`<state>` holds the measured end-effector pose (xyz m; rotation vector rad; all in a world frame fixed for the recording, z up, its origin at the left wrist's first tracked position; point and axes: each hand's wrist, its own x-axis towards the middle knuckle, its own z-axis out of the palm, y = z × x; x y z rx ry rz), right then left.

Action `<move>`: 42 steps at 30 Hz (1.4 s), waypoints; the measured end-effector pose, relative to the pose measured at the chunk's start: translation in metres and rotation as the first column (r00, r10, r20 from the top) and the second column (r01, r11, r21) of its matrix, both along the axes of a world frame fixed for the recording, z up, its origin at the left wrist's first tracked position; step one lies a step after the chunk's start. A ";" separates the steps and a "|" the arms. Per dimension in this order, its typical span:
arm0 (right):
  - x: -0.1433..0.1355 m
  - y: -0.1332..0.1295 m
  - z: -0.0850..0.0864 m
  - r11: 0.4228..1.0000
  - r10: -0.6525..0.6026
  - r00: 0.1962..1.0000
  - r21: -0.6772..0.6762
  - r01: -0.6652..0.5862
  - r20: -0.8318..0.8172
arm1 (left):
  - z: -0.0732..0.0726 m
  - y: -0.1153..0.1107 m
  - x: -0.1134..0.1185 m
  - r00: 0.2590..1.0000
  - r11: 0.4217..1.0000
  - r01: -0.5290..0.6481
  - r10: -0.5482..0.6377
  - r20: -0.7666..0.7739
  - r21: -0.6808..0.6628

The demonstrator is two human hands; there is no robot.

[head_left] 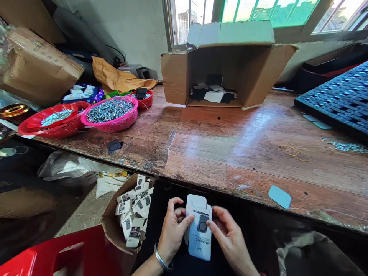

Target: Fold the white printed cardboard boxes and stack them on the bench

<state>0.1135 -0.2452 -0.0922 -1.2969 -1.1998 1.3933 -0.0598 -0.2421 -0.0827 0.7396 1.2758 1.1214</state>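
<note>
Low in front of me, below the table's edge, I hold a white printed packaging box (199, 245) with both hands. It carries a picture of a dark square item with a ring and the upside-down word "MAGNETIC"; the flap at its far end stands open. My left hand (172, 226), with a silver bangle at the wrist, grips the left side, thumb on the front. On the other side my right hand (228, 237) pinches the right edge with its thumb and fingers. What is inside the box is hidden.
A carton of similar white boxes (135, 214) stands left of my lap, near a red stool (71, 249). On the wooden table (201, 153) are a pink basket of metal parts (112, 113), a large open carton (175, 76), a blue-black crate (339, 96) and a pale rounded plate (279, 196).
</note>
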 end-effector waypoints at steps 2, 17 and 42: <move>0.002 0.001 0.002 0.998 -0.058 0.996 0.014 0.059 -0.075 | -0.003 -0.003 -0.002 0.999 0.999 0.031 -0.031 0.014 0.032; 0.008 -0.009 -0.007 0.962 0.191 0.977 0.178 -0.206 0.099 | -0.007 -0.027 -0.020 0.876 0.930 0.325 -0.227 -0.426 0.173; 0.001 0.008 0.049 0.930 0.354 0.930 -0.138 -0.339 0.098 | 0.034 -0.017 -0.013 0.827 0.908 0.360 -0.206 -0.523 0.212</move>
